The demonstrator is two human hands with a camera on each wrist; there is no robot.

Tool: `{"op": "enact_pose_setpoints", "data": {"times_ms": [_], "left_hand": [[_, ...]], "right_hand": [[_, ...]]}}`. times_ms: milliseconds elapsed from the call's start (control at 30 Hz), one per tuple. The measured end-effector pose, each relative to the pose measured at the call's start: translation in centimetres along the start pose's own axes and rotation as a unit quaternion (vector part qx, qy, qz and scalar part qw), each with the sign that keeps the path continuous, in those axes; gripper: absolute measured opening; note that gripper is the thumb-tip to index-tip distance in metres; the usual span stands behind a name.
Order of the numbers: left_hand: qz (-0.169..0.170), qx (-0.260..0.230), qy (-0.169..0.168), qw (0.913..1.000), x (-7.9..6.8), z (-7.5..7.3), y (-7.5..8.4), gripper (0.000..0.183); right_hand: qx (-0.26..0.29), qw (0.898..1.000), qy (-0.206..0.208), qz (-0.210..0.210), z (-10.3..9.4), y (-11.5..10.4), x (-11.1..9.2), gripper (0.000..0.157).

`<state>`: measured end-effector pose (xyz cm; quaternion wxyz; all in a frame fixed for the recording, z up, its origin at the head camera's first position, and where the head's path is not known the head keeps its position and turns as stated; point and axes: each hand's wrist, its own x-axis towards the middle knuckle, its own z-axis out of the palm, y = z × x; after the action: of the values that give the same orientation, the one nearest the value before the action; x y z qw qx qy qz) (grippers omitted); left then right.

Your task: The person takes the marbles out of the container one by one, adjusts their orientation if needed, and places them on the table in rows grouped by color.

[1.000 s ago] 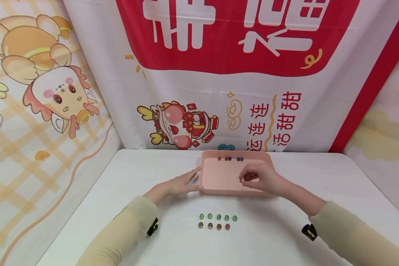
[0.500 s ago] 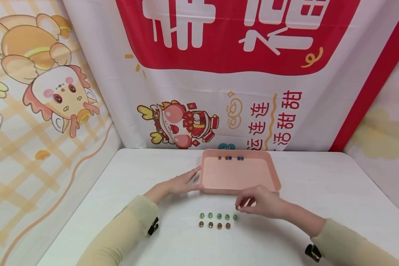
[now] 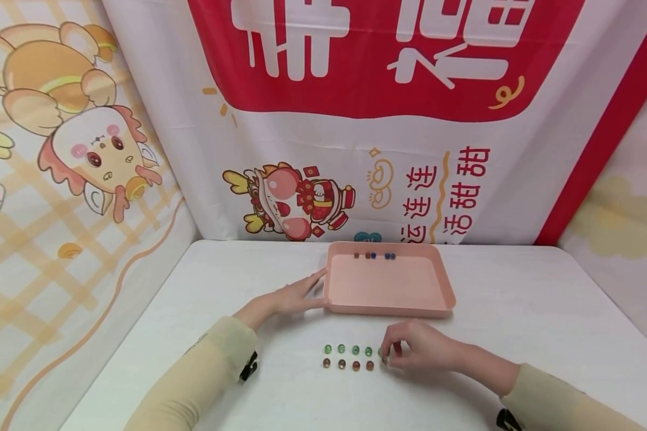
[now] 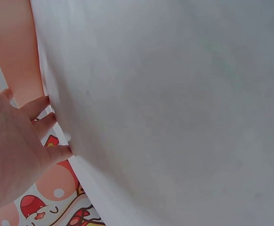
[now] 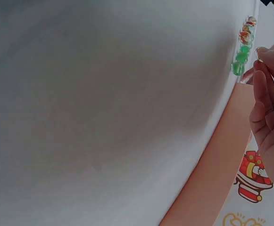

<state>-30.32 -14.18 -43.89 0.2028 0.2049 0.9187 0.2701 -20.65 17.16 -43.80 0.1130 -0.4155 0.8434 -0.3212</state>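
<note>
Marble (image 5: 258,54), small, round, glassy, pinched by right hand (image 3: 425,348).
Left hand (image 3: 291,299), fingers spread, touches pink rectangular tray (image 3: 388,286).

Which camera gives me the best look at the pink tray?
The head view: it shows the pink tray nearly whole, inside included, with marbles along its far side. The left wrist view catches only a strip of it at the upper left; the right wrist view, only a strip at the lower right.
</note>
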Motion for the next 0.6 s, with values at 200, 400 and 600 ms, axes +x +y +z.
{"op": "enact_pose_setpoints", "data": {"times_ms": [200,400,600], "left_hand": [[0.002,-0.006,0.000,1.0000,0.11,-0.01,-0.09,0.087],[0.006,-0.010,0.001,0.9999,0.17,0.06,-0.19,0.087],[0.005,-0.012,0.001,0.9999,0.25,0.12,-0.28,0.087]], "right_hand": [[-0.015,1.000,-0.013,0.010,0.39,0.08,0.06,0.020],[-0.035,0.999,-0.024,0.015,0.57,0.12,0.27,0.017],[-0.059,0.998,-0.032,0.014,0.71,0.19,0.43,0.017]]}}
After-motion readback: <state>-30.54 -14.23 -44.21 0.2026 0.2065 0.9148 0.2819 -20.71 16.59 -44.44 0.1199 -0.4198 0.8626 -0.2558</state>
